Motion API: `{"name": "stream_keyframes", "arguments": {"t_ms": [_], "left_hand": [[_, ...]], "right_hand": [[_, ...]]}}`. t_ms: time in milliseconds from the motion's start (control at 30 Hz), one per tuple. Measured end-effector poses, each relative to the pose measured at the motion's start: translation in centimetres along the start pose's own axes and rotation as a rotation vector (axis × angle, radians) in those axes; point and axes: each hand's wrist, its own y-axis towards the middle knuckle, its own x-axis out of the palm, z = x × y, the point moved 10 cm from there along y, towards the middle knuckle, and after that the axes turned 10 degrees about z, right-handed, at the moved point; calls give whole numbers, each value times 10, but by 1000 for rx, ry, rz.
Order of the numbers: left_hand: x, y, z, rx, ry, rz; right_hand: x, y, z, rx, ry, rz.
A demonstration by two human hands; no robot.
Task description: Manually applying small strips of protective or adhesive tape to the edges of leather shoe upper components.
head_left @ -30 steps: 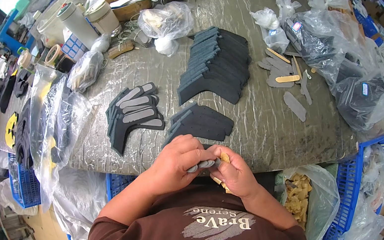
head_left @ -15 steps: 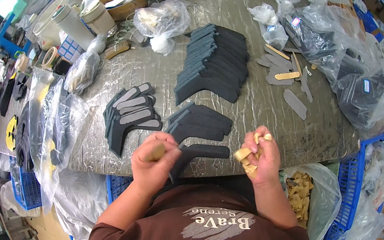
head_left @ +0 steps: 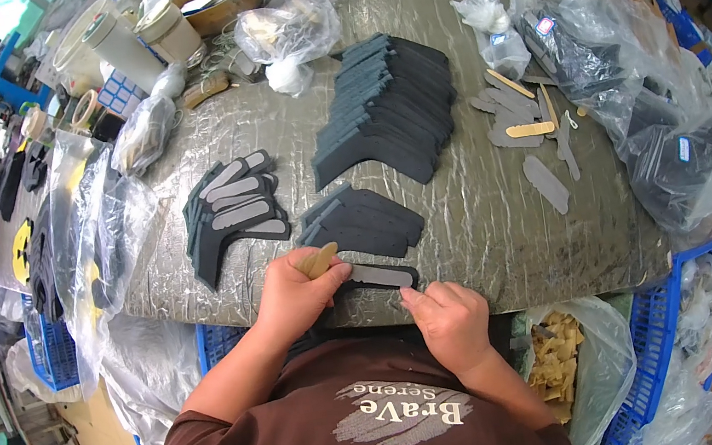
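In front of me at the table's near edge lies a bent black foam piece [head_left: 413, 267] with a grey strip [head_left: 380, 275] along its right arm. My left hand [head_left: 297, 290] is closed round a tan round-ended strip [head_left: 322, 260] that sticks up from its fingers, and its thumb touches the left end of the grey strip. At the other end, my right hand [head_left: 453, 319] pinches the tip of the black piece with curled fingers. Just beyond lie a few plain black foam pieces [head_left: 366, 225]. To their left is a pile of black pieces bearing grey strips [head_left: 241, 214].
A tall slanted stack of black foam pieces [head_left: 386, 115] stands farther back. Loose grey strips [head_left: 545, 183] and tan strips [head_left: 530, 130] lie at right, beside plastic-bagged parts [head_left: 670, 145]. Below the table edge hangs a bag of tan scraps [head_left: 556, 358] by a blue crate [head_left: 644, 335].
The crumpled tan scraps have left my right hand, which moved left and down to the black piece. A grey strip now shows on that piece. My left hand shifted slightly right.
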Motion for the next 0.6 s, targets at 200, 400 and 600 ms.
{"name": "stream_keyframes", "arguments": {"t_ms": [200, 400, 600], "left_hand": [[9, 1, -1, 28, 125, -33], [9, 4, -4, 52, 154, -31], [8, 1, 9, 153, 305, -3]], "right_hand": [[2, -1, 0, -15, 2, -17], [2, -1, -2, -32, -32, -7], [6, -6, -3, -89, -46, -20]]}}
